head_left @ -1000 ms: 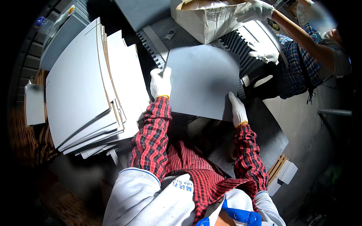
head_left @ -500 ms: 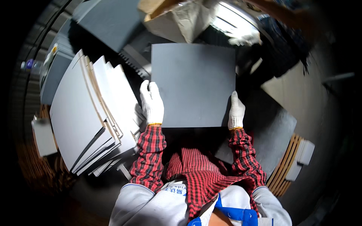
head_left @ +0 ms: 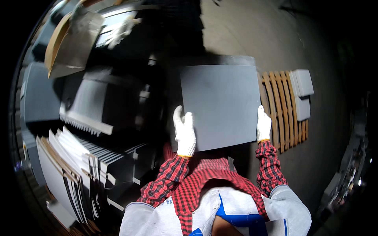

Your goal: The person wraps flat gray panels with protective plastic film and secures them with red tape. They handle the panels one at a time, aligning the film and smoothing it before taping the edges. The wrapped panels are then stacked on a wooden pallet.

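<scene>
A flat grey square tile lies level between my two white-gloved hands. My left hand is at its lower left edge, thumb and a finger showing apart, the other fingers partly hidden. My right hand grips the right edge, thumb along the side and fingers out of sight beneath. Under the tile's far edge shows another grey slab of the same look; I cannot tell whether the two touch.
A slatted wooden pallet with white blocks lies to the right. On the left stand several white boards on edge and a dark machine with a toothed grey plate. A torn paper sack is at the far left.
My view has turned to the right. Both hands have carried the tile from beside the white boards and machine over to the grey slab by the pallet.
</scene>
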The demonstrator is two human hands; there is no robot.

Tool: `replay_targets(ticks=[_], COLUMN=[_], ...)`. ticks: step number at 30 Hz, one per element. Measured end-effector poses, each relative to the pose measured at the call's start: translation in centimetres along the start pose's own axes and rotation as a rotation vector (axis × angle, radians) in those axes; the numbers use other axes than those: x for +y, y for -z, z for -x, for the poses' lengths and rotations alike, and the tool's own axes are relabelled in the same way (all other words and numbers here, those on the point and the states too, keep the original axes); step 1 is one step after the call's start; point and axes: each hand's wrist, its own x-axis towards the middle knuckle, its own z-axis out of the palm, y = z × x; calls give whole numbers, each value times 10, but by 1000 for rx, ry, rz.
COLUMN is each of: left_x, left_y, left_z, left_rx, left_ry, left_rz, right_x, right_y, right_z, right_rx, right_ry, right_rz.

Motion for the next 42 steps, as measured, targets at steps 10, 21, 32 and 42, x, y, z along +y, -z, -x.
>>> replay_targets(ticks=[10,21,32,42], left_x=[-115,-119,-7,14], left_y=[-127,-134,-49,141], left_z=[-51,-90,-43,-87], left_rx=[-170,-408,-322,241], left_ry=[-12,21,-407,-407], left_rz=[-458,-727,-574,-531], right_x=[140,187,67,-112], right_y=[27,-24,-34,-243], right_z=[-122,-181,-176,-26], right_rx=[56,28,24,-589], right_ry=[-72,40,385,798], right_rz=[126,522,449,235])
